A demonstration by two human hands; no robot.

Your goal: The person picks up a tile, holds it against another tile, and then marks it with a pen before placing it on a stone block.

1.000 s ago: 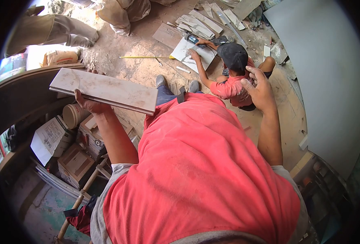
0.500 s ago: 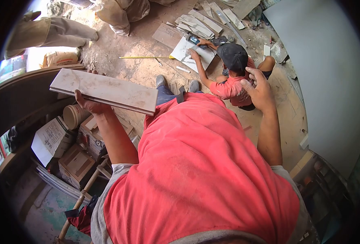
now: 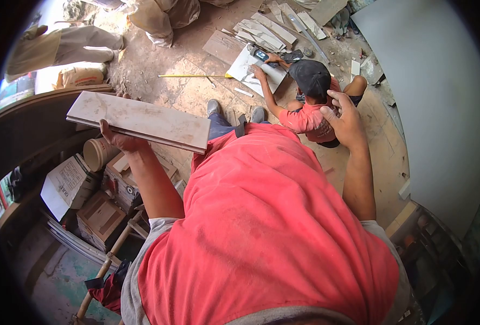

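Note:
My left hand (image 3: 125, 140) grips a stack of long, narrow, dusty tile strips (image 3: 140, 120) from below, with the thumb on the near edge and fingertips showing past the far edge. The stack lies roughly level, its right end close to my red shirt (image 3: 251, 216). On the right, my right hand (image 3: 347, 120) is raised with thumb and fingers apart and nothing in it. In the view it appears beside a crouching co-worker in a dark cap (image 3: 310, 77). That person's hands are on a power tool (image 3: 260, 54) and a white tile (image 3: 248, 73) on the floor.
Cut tile strips (image 3: 264, 32) lie scattered beyond the co-worker. A yellow measuring tape (image 3: 191, 76) stretches across the floor. Boxes (image 3: 102, 215) and a bucket (image 3: 96, 154) stand at the left. Another person's legs (image 3: 83, 44) show upper left. A large pale panel (image 3: 435, 97) curves along the right.
The legs at the upper left have shifted slightly left. The co-worker's hand and the tool have moved a little. Both of my hands look unchanged.

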